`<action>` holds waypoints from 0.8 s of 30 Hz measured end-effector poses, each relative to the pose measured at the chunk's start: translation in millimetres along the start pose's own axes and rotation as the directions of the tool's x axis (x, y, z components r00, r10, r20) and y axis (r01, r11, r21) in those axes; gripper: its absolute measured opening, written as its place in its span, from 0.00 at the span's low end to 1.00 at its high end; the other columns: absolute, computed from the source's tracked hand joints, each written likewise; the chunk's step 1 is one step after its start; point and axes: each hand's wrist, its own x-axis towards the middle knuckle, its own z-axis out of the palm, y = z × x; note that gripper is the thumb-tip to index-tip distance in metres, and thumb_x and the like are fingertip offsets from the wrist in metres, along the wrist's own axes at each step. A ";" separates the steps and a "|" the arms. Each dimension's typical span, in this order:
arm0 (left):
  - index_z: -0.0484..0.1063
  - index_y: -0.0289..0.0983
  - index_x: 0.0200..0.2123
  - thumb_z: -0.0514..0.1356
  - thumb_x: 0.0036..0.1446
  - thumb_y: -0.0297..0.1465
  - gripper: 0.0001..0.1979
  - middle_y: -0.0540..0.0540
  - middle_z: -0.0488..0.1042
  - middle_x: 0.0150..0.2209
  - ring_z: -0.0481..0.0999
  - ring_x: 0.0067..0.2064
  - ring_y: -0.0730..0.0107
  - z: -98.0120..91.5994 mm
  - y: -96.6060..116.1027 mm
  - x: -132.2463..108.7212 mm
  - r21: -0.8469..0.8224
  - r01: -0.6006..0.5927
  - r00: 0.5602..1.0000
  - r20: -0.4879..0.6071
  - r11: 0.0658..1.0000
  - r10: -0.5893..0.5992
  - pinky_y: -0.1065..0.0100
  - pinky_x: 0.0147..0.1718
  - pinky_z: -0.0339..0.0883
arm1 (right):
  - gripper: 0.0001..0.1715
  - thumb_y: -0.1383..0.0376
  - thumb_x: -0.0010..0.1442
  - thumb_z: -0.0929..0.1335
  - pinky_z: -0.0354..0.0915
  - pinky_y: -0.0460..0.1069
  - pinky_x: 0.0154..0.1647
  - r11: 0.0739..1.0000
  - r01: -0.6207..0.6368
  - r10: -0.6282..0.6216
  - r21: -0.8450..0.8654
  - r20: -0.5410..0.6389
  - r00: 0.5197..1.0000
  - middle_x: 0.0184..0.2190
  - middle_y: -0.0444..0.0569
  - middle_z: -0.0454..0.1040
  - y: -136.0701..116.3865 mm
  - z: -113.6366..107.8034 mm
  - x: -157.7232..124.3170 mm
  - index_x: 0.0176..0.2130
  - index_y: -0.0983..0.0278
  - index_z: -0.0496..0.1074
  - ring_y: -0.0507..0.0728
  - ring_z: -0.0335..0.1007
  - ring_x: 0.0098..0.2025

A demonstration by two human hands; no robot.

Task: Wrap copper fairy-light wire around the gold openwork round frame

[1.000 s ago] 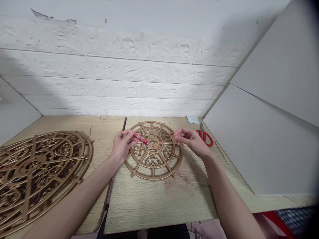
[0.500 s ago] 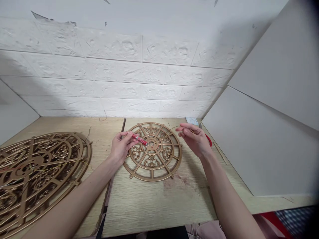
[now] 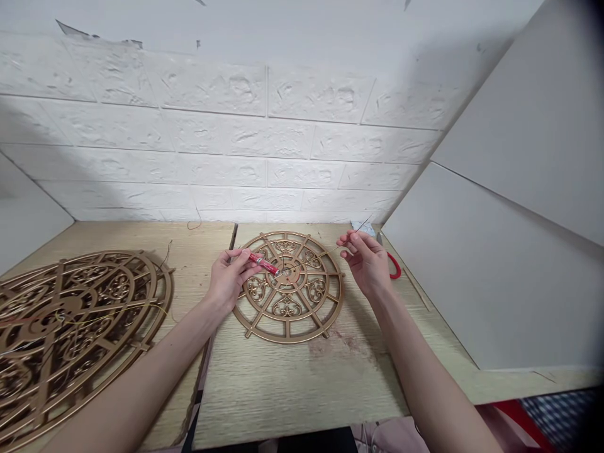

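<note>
My left hand point(image 3: 229, 277) is closed around a slim red tube point(image 3: 264, 263) with a silver end, held tilted above the round gold lattice panel point(image 3: 291, 272). The tube's silver tip points down at the panel's hub. My right hand point(image 3: 370, 263) is at the panel's right side, thumb and fingers pinching a thin wire point(image 3: 329, 252). One stretch of this wire runs left toward the hub, and its dark free end sticks up past my fingertips. The panel lies flat on the wooden table, with scrollwork between its spokes.
Several similar gold panels point(image 3: 113, 302) are stacked at left, with a yellow wire point(image 3: 127, 307) across them. A red loop-shaped handle point(image 3: 395, 267) and a small pale blue packet point(image 3: 361, 227) lie beyond my right hand. A white brick-pattern wall point(image 3: 283, 145) stands behind.
My right hand has shifted slightly left and turned, and the wire's dark end now points up and right from its fingers. My left hand and the red tube have barely moved.
</note>
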 end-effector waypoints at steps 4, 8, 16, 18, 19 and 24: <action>0.66 0.32 0.29 0.64 0.47 0.25 0.08 0.40 0.77 0.30 0.76 0.28 0.71 -0.4 -0.7 0.4 0.000 -0.004 1.000 0.003 1.000 0.004 0.64 0.35 0.74 | 0.10 0.63 0.46 0.74 0.64 0.42 0.23 0.999 0.024 -0.027 -0.025 -0.104 0.994 0.29 0.45 0.74 0.6 -2.6 2.2 0.31 0.62 0.75 0.51 0.71 0.33; 0.66 0.33 0.29 0.65 0.46 0.26 0.09 0.41 0.77 0.29 0.76 0.28 0.71 -0.6 -1.1 0.3 -0.002 -0.004 1.000 -0.001 1.000 0.004 0.63 0.36 0.74 | 0.12 0.63 0.45 0.74 0.63 0.42 0.21 0.997 0.054 -0.062 -0.055 -0.152 0.986 0.30 0.45 0.75 0.5 -3.3 2.7 0.32 0.61 0.74 0.53 0.73 0.35; 0.66 0.33 0.29 0.64 0.47 0.25 0.08 0.41 0.77 0.29 0.77 0.28 0.71 -0.2 -0.1 0.0 0.005 -0.004 1.000 0.000 1.000 0.004 0.63 0.36 0.74 | 0.12 0.62 0.43 0.75 0.64 0.40 0.21 0.997 0.081 -0.076 0.013 -0.230 0.970 0.31 0.45 0.75 -5.1 -2.2 2.0 0.31 0.62 0.75 0.51 0.73 0.34; 0.66 0.33 0.29 0.64 0.47 0.25 0.08 0.41 0.77 0.29 0.77 0.29 0.71 -0.4 -0.3 0.0 0.002 -0.009 1.000 0.004 1.000 0.009 0.63 0.36 0.74 | 0.13 0.61 0.43 0.75 0.64 0.41 0.21 0.997 0.082 -0.079 0.004 -0.237 0.968 0.30 0.45 0.76 -5.5 -2.4 1.9 0.31 0.62 0.74 0.51 0.73 0.33; 0.66 0.33 0.29 0.64 0.47 0.25 0.08 0.42 0.77 0.29 0.77 0.29 0.70 -0.5 -0.4 0.0 0.002 -0.010 1.000 0.005 1.000 0.010 0.62 0.36 0.74 | 0.13 0.60 0.44 0.75 0.65 0.41 0.21 0.997 0.082 -0.081 -0.007 -0.237 0.968 0.30 0.45 0.76 -5.2 -2.7 2.0 0.31 0.62 0.74 0.51 0.73 0.33; 0.66 0.33 0.29 0.64 0.47 0.26 0.08 0.41 0.77 0.29 0.76 0.28 0.71 -0.7 -0.7 0.2 0.004 -0.010 1.000 0.012 1.000 0.010 0.63 0.36 0.74 | 0.13 0.60 0.44 0.75 0.64 0.43 0.21 0.997 0.062 -0.071 -0.046 -0.234 0.970 0.29 0.46 0.75 -1.3 -6.1 3.5 0.30 0.64 0.74 0.51 0.72 0.30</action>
